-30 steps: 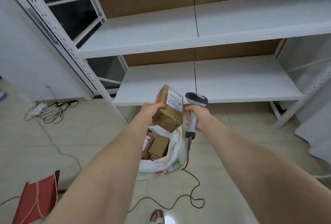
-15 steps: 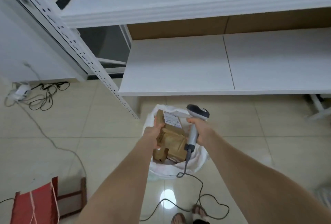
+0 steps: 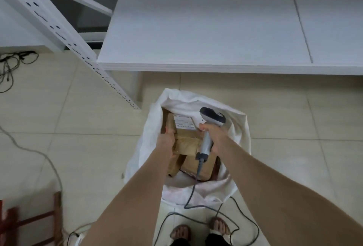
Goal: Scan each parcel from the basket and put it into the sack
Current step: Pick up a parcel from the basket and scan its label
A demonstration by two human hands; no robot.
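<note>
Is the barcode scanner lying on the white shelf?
No, the right hand grips the barcode scanner over the open white sack, clear of the shelf.

Light reaches me soft, even and a bit dim. The shelf [image 3: 196, 29] lays a faint shadow on the floor [image 3: 275, 108] beyond the fingers [image 3: 204, 127]. Straight lines bow toward the edges; the red thing [image 3: 11, 216] far lower-left smears.

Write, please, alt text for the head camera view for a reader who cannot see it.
A person's left hand holds a labelled cardboard parcel in the mouth of a white sack on the tiled floor, while the right hand grips a corded barcode scanner beside it. More cardboard parcels lie in the sack below, and a white shelf stands beyond.
</note>
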